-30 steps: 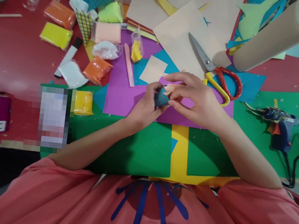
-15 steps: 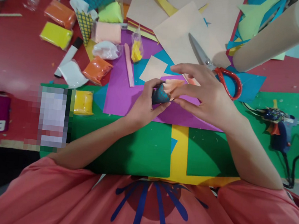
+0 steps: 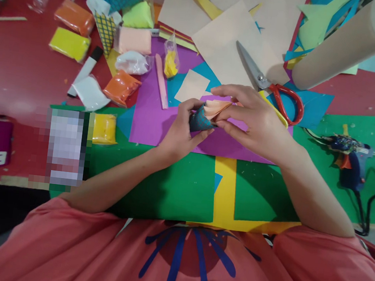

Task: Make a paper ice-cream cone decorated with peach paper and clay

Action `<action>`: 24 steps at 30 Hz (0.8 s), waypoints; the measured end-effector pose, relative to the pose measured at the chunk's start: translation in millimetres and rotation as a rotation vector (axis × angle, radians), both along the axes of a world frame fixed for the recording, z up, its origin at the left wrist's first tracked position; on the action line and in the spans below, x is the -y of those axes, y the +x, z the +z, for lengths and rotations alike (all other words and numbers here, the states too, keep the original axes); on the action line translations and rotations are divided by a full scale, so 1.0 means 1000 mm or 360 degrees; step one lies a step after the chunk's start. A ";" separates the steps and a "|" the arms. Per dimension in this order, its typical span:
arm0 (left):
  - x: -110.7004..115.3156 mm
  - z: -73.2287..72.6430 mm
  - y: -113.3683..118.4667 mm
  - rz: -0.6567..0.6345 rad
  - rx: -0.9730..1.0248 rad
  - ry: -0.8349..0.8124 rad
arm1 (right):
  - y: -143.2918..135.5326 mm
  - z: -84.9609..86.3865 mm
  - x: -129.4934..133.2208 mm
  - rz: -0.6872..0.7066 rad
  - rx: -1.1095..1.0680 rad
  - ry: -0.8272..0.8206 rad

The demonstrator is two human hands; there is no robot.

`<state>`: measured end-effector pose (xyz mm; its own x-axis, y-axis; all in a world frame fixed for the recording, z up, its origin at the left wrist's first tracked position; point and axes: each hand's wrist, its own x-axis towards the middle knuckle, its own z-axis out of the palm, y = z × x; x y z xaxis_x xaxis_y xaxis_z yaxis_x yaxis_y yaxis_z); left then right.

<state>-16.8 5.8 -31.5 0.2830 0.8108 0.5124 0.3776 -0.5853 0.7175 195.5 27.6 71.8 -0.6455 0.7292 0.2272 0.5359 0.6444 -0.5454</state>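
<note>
A small dark teal patterned paper cone [image 3: 199, 120] with peach folded paper [image 3: 214, 109] at its mouth is held over the purple sheet [image 3: 148, 127]. My left hand [image 3: 182, 128] wraps round the cone, thumb below and fingers behind. From the right, my right hand [image 3: 249, 116] pinches the edge of the peach paper between thumb and fingers, with its index finger stretched out above. Red-handled scissors [image 3: 288, 104] lie just beyond my right hand, and a small peach paper piece [image 3: 192, 87] lies behind the cone.
Clay packets [image 3: 121, 88], a marker [image 3: 85, 71] and a pink stick [image 3: 161, 81] lie left. Finished-looking cones [image 3: 105, 27] stand at the back left. A large cardboard tube [image 3: 340, 45] is back right, and a glue gun [image 3: 354, 166] with its cable lies on green sheet at the right.
My right hand has shifted slightly left, uncovering a yellow strip beside the scissors. The cone has turned a little, and more of its patterned side and the peach folds show.
</note>
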 end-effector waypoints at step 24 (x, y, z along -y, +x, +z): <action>0.000 0.000 0.005 0.0055 0.0043 -0.0044 | -0.007 0.002 0.002 -0.0002 0.0048 -0.0082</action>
